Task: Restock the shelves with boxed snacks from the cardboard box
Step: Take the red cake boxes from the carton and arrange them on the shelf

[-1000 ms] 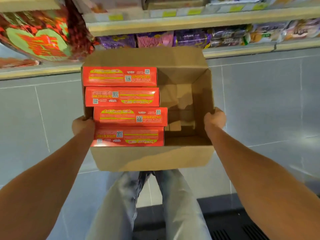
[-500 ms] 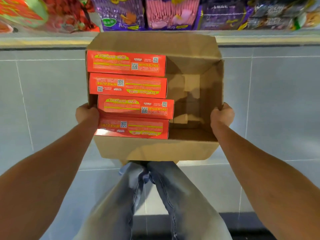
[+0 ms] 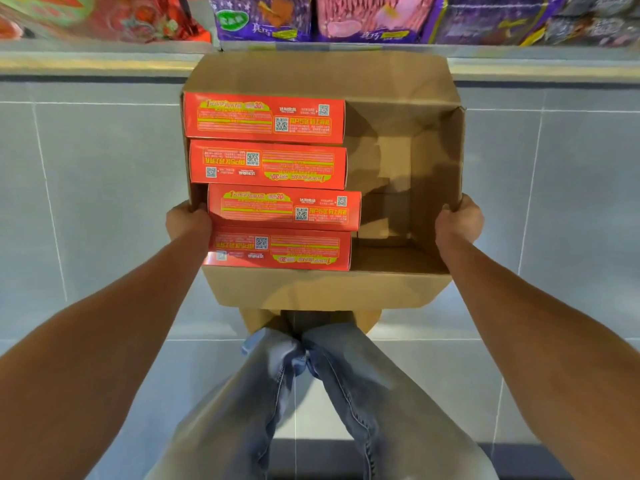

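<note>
Fingers of the left hand [image 3: 188, 221] curl over the left rim of the open brown corrugated cardboard box [image 3: 311, 292], tips hidden inside. Those of the right hand [image 3: 459, 220] hook over the right rim the same way. Both hands grip the carton and hold nothing else. It appears to be carried off the grey tiled floor [image 3: 86, 202], above the legs in blue jeans [image 3: 263, 393].

Four flat red rectangular snack boxes fill the carton's left half, ranked from far wall to near wall: first [image 3: 265, 117], second [image 3: 268, 164], third [image 3: 284, 207], fourth [image 3: 280, 249]. Each has its long axis running left to right, across the carton. The third sits shifted a little toward the right. The right half shows bare cardboard bottom.

Key relation: the left hand is the nearer one, with its knuckles just beside the left ends of the third and fourth boxes. The right hand is well apart from them, across the bare half.

Pale shelf edge [image 3: 97, 64] runs just beyond the carton's far wall, with purple and pink snack packs [image 3: 263, 15] standing on it.

Judgement: no red box has been lifted yet. One hand must be freed first, probably by resting the carton somewhere. The boxes would then come out short end first from the left side.
</note>
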A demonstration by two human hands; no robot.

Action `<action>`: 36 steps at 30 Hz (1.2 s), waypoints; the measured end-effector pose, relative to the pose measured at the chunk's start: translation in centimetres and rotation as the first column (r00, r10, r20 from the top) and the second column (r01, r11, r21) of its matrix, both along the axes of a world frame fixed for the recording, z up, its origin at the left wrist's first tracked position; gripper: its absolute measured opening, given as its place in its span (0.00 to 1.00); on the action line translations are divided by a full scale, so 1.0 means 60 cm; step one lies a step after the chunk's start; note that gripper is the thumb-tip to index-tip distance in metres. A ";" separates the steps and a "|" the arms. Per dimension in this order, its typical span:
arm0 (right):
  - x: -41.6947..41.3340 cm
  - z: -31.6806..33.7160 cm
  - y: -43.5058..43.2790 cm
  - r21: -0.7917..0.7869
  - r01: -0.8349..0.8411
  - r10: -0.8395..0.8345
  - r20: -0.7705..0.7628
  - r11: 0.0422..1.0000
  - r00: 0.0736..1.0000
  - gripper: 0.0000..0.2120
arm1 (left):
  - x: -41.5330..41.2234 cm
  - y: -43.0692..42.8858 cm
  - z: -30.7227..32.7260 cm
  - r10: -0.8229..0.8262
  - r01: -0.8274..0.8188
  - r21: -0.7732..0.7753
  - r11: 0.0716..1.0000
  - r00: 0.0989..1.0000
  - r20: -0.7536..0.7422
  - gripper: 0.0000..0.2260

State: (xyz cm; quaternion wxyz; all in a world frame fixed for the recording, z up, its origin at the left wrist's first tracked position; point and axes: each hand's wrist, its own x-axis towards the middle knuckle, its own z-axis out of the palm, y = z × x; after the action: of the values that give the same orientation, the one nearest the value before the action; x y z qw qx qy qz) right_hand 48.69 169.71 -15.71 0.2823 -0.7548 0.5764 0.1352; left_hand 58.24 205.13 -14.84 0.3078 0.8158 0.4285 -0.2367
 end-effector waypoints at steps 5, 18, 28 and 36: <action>0.006 -0.001 0.007 -0.011 -0.096 0.094 -0.106 0.995 0.990 0.14 | 0.011 0.010 -0.011 -0.017 0.017 -0.029 0.999 1.000 -0.018 0.13; 0.014 0.109 0.143 0.166 -0.283 0.296 -0.055 0.945 0.954 0.20 | -0.019 -0.037 0.104 -0.122 0.130 -0.144 0.981 0.991 0.064 0.13; 0.051 0.105 0.226 0.606 -0.095 0.065 0.071 0.790 0.995 0.04 | 0.007 -0.033 0.061 -0.186 0.184 -0.162 0.970 0.983 0.000 0.14; 0.046 0.093 0.226 0.546 -0.066 0.014 0.099 0.835 0.995 0.09 | 0.002 -0.024 0.071 -0.190 0.175 -0.213 0.961 0.980 -0.052 0.14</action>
State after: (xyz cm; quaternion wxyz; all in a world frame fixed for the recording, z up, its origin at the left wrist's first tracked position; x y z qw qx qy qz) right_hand 51.46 183.25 -10.14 0.5098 -0.6595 0.4842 0.2659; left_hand 58.33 203.67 -10.60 0.3523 0.8064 0.3351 -0.3366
